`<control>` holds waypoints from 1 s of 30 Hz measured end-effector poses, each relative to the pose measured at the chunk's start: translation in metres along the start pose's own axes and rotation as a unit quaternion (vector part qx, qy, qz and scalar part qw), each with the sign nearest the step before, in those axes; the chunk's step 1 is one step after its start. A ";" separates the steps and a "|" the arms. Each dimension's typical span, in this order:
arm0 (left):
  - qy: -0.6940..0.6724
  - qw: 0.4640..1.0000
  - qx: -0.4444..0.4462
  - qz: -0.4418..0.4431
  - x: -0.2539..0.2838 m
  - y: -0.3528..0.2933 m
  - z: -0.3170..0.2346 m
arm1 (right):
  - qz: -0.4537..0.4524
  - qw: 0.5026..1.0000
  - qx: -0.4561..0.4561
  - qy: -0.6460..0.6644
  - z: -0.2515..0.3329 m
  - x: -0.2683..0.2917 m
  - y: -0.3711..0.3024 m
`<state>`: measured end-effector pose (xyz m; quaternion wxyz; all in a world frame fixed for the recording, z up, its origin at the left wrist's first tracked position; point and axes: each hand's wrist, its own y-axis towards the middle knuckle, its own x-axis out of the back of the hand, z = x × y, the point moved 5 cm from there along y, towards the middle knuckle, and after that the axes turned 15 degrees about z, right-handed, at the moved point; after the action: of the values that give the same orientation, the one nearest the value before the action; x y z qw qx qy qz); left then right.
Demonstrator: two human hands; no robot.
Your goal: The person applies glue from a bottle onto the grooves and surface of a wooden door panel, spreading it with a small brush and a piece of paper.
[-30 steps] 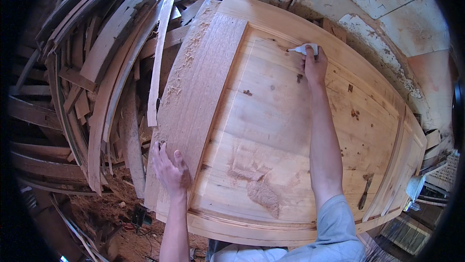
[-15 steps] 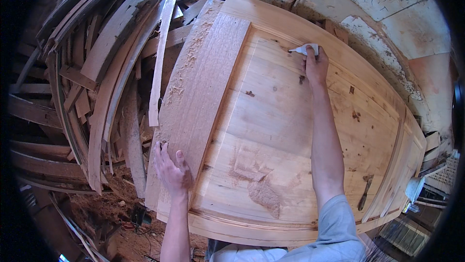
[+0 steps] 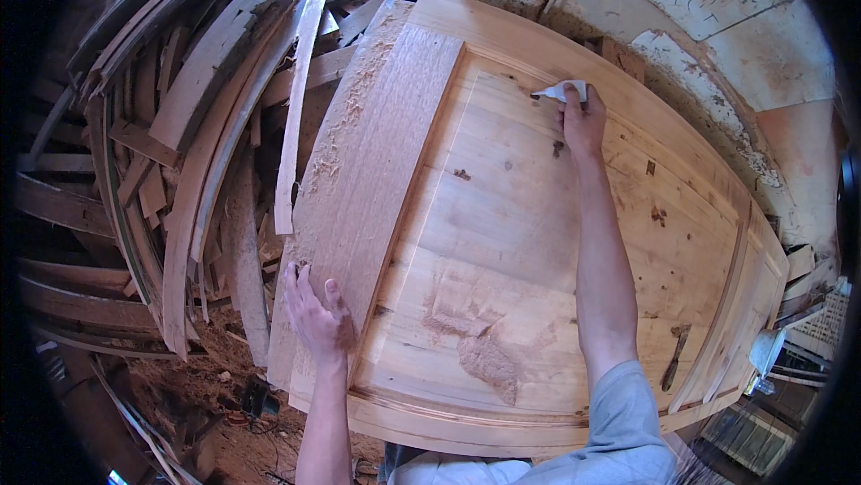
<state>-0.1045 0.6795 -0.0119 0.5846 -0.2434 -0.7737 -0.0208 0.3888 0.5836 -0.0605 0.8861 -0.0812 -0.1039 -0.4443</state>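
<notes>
A wooden door panel [image 3: 502,216] with a raised frame lies flat in front of me. Near its far edge my right hand [image 3: 585,126] grips a small white glue bottle [image 3: 571,90], tilted so that its thin nozzle points left, at a dark knot in the wood. My left hand [image 3: 321,314] rests on the frame's left board [image 3: 372,153], fingers spread, holding nothing. Dark knots and filled spots dot the panel. A pile of sawdust [image 3: 489,364] lies on its near half.
Scrap wood strips [image 3: 224,117] are heaped on the left, one long thin strip [image 3: 305,90] reaching the panel's edge. A narrow chisel-like tool [image 3: 676,358] lies at the panel's near right. Large stone slabs [image 3: 700,0] stand beyond. Sawdust covers the ground [image 3: 242,431] at lower left.
My right hand and the glue bottle have shifted very slightly to the left. My left hand stays in place.
</notes>
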 end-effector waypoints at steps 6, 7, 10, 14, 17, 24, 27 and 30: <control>-0.007 1.000 -0.003 -0.007 0.001 0.000 0.000 | 0.007 1.000 0.010 0.017 -0.003 -0.004 0.004; -0.008 1.000 -0.001 -0.004 0.002 -0.001 -0.001 | 0.008 1.000 0.010 0.018 -0.001 -0.005 0.003; -0.009 1.000 0.001 -0.001 0.002 0.000 -0.002 | 0.006 1.000 0.002 0.021 0.001 -0.006 0.002; -0.005 1.000 -0.001 -0.007 0.001 0.000 -0.001 | 0.010 1.000 0.000 0.016 -0.001 -0.004 0.003; -0.001 1.000 -0.002 -0.011 0.001 0.000 -0.002 | 0.013 1.000 0.001 0.016 0.001 -0.005 0.002; -0.005 1.000 0.005 -0.007 0.000 0.000 0.000 | 0.021 0.999 -0.010 0.036 0.005 -0.008 0.000; -0.002 1.000 0.002 -0.005 -0.001 0.000 0.001 | 0.021 0.999 -0.005 0.024 0.006 -0.009 0.000; -0.007 1.000 0.001 -0.004 -0.001 0.000 0.001 | 0.015 1.000 0.004 0.003 0.006 -0.008 0.001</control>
<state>-0.1055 0.6794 -0.0137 0.5791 -0.2399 -0.7789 -0.0206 0.3841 0.5918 -0.0572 0.8933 -0.0776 -0.1019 -0.4309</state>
